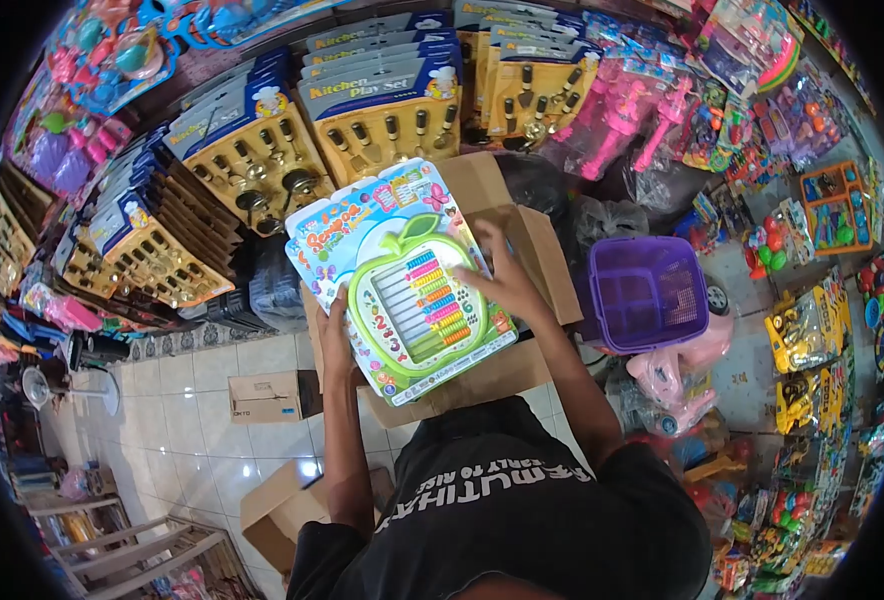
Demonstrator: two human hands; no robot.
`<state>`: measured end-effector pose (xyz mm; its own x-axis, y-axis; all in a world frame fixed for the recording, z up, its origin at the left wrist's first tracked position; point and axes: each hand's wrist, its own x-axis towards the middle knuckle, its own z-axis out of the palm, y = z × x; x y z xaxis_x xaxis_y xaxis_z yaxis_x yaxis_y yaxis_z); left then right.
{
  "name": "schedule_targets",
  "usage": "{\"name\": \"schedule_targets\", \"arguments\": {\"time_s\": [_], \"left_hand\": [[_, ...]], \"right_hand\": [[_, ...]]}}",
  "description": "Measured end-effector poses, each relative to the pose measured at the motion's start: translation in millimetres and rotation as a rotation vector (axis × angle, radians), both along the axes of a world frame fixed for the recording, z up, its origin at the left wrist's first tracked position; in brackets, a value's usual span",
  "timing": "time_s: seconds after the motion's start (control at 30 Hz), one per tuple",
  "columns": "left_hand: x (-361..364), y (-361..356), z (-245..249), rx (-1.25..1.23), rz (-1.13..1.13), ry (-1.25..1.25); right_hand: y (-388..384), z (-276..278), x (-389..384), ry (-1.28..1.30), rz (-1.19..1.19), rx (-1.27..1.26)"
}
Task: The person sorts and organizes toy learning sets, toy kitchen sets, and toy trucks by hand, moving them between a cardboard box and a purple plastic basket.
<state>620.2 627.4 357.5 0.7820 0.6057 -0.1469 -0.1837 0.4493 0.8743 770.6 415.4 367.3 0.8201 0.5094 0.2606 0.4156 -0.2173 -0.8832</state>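
A carded toy abacus (427,300) in a green apple-shaped frame, with rows of coloured beads, is held up tilted in front of me. My left hand (335,335) is closed on the lower left edge of its card, thumb at the front. My right hand (497,275) lies against the right side of the pack, fingers spread, some reaching over the front near the beads. Behind and under the pack stands an open cardboard box (537,245), whose inside is mostly hidden.
Several Kitchen Play Set cards (382,115) hang ahead. A purple basket (652,345) stands at right, beside bagged pink toys (672,385). On the tiled floor (177,400) are a small closed carton (267,397) and an open box (282,510). A wooden rack (142,560) stands lower left.
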Motion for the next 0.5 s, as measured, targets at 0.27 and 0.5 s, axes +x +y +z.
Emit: {"name": "schedule_targets", "arguments": {"time_s": [0.27, 0.5], "left_hand": [[38.8, -46.7, -13.1, -0.074, -0.287, 0.028], [91.2, -103.6, -9.2, -0.326, -0.482, -0.015]], "right_hand": [[-80.1, 4.5, -37.0, 0.381, 0.075, 0.151], [-151.6, -3.9, -35.1, 0.267, -0.187, 0.102]]}}
